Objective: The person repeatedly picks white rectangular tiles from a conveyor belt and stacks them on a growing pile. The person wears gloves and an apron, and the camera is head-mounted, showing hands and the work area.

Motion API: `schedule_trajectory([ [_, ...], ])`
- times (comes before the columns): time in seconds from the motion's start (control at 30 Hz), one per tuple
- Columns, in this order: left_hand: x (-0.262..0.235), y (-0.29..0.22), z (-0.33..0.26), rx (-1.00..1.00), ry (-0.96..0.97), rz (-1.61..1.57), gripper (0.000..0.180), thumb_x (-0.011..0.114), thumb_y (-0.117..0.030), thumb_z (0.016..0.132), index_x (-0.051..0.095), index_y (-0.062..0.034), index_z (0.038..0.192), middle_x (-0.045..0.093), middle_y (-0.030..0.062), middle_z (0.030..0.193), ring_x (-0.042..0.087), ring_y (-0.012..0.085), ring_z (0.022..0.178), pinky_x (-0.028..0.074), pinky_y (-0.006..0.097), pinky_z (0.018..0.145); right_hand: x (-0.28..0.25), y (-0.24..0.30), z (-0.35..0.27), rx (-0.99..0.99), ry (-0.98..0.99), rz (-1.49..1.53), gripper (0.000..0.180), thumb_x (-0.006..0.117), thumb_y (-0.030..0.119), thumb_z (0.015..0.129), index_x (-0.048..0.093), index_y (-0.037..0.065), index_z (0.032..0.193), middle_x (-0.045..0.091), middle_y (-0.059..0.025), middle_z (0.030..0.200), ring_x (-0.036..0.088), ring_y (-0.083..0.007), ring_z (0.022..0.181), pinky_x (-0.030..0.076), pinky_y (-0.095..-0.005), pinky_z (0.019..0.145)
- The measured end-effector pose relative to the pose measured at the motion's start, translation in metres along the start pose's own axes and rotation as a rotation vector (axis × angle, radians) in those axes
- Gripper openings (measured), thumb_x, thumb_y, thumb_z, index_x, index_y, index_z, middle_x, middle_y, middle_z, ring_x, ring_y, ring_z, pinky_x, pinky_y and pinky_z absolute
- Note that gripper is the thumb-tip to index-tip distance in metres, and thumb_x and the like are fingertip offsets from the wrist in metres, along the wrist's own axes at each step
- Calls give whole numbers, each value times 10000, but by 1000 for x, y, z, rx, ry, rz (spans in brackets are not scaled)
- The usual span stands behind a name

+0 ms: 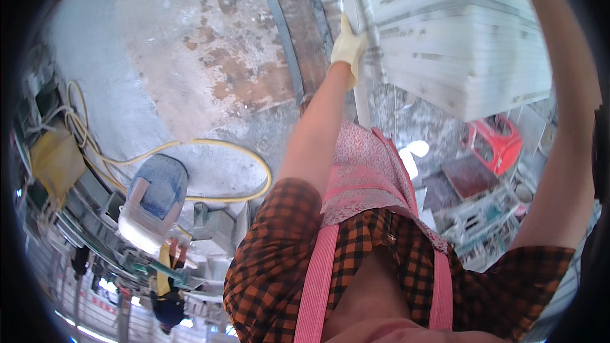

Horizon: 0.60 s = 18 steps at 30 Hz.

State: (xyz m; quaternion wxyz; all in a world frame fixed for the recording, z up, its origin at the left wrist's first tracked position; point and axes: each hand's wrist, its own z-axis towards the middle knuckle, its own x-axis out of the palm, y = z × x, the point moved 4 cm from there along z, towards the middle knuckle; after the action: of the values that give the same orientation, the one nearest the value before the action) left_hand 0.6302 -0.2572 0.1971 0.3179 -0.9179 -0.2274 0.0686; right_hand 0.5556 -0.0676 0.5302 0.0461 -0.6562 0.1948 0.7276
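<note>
My left hand (348,50), in a pale cream glove, is at a long narrow whitish strip (361,104) beside a tall white stack. One finger stretches along the strip, and the others appear curled at its side, partly hidden and blurred. My bare right forearm (565,127) rises along the right rim of the picture, past the stack, and its hand is outside the view. The white stack (445,44) has rows of dark slots and stands between my two arms. A pink patterned apron (368,171) hangs at my front.
A yellow hose (264,168) loops over the stained floor (210,57) at left. Near it stands a blue and white plastic chair (159,184). Dark strips (283,31) run along the floor. A red plastic stool (499,146) lies at right. Another person (168,298) is far behind at lower left.
</note>
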Motion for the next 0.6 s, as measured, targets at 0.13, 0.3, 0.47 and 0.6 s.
schedule_trajectory([
  [0.13,1,4,-43,57,-93,135,887,580,-232,817,124,-198,1577,631,242,1211,630,367,1077,485,425,904,-37,66,-53,-143,23,212,453,573,237,943,548,87,1369,613,-162,1289,578,-314,1156,422,-400,1022],
  [0.3,26,12,-32,84,-198,31,669,542,-128,784,407,-62,1436,642,259,1164,639,369,1052,492,437,892,-69,136,-223,-24,258,638,455,582,234,920,567,79,1348,655,-177,1200,637,-329,981,486,-399,893],
  [0.47,56,35,9,251,-167,42,465,498,-100,800,571,-4,1249,661,256,1066,643,365,962,512,438,799,-3,118,-373,487,260,1037,463,632,170,915,545,19,1344,654,-178,1238,619,-286,1172,462,-349,988],
  [0.6,51,43,13,313,-164,172,455,484,-97,843,555,-33,1289,668,190,1047,653,312,848,533,401,710,77,84,-465,892,74,1060,527,645,181,917,493,-13,1383,622,-169,1301,575,-245,1232,415,-347,1045],
])
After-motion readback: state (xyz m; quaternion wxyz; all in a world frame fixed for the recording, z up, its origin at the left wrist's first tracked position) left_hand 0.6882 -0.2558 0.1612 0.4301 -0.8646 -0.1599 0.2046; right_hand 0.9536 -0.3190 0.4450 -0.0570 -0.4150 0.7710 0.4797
